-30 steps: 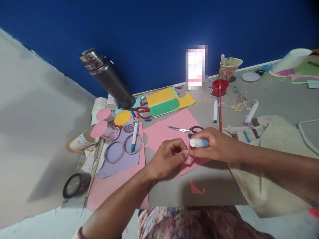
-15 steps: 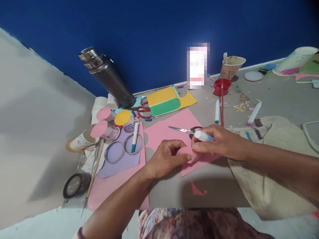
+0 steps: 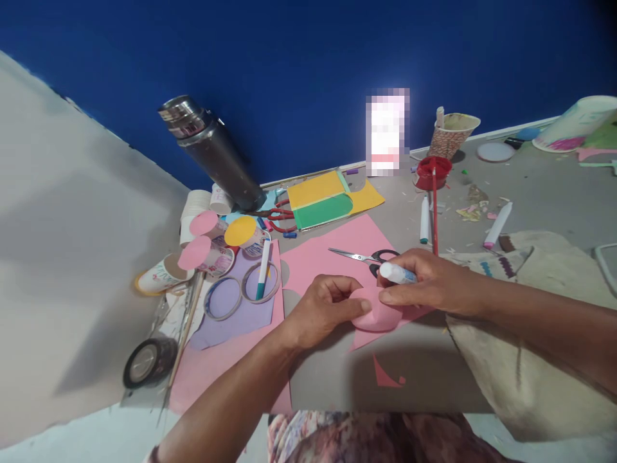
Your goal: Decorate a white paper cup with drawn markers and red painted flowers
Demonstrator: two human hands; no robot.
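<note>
My left hand (image 3: pixel 324 310) pinches the left side of a small rounded pink paper piece (image 3: pixel 378 316), which curls up off the grey table (image 3: pixel 332 373). My right hand (image 3: pixel 429 281) holds a white glue stick (image 3: pixel 396 274) across its palm while its fingertips press on the same pink piece from the right. Under both hands lies a large pink sheet (image 3: pixel 332 254). Black-handled scissors (image 3: pixel 369 257) rest on that sheet just behind my right hand.
A metal flask (image 3: pixel 212 151), stacked paper cups (image 3: pixel 197 212), two tape rings (image 3: pixel 241 290), a teal marker (image 3: pixel 261 270), red scissors (image 3: pixel 272 217) and yellow-green card (image 3: pixel 322 196) crowd the left. A red paint pot with brush (image 3: pixel 432 173), markers and a cloth bag (image 3: pixel 535 308) sit right.
The pink piece has been bent up into a rounded curl between my fingers. My right hand shifted slightly with the glue stick. The view moved a little.
</note>
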